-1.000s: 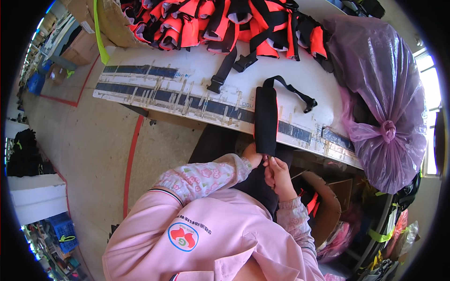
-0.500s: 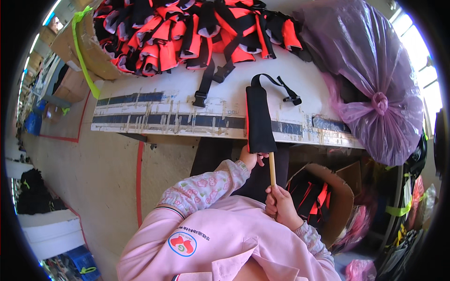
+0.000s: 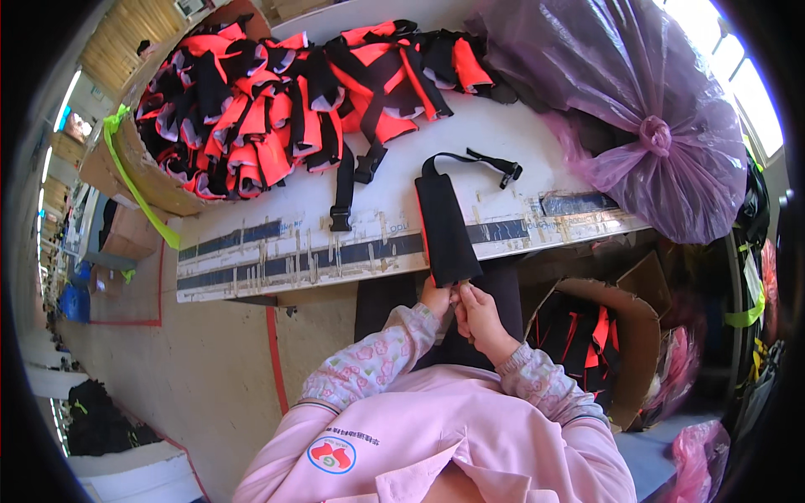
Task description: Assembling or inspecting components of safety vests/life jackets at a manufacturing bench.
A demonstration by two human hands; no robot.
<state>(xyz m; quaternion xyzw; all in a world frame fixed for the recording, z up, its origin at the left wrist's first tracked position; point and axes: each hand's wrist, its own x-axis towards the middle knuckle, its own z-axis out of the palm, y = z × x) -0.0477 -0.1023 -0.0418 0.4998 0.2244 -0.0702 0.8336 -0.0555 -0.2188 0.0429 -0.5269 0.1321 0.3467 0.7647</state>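
Observation:
A black fabric sleeve [image 3: 446, 226] with an orange edge lies over the table's front edge, its lower end hanging toward me. From its far end a black strap [image 3: 470, 157] with a buckle curves to the right on the tabletop. My left hand [image 3: 434, 298] is closed at the sleeve's lower end, its fingers partly hidden by the fabric. Right beside it, my right hand [image 3: 483, 317] is closed with thumb and fingers pinched at the sleeve's mouth. The wooden stick it held earlier is almost wholly hidden now.
Orange-and-black fabric pieces [image 3: 251, 126] are heaped across the back left of the table [image 3: 377, 239], spilling from a cardboard box [image 3: 138, 159]. A knotted purple plastic bag [image 3: 654, 138] sits at the right. Below the table, another carton [image 3: 641, 360] holds similar pieces.
My right hand has moved up to the sleeve's lower end, meeting my left hand. The wooden stick that stuck out below the sleeve is now out of sight. The view has turned slightly.

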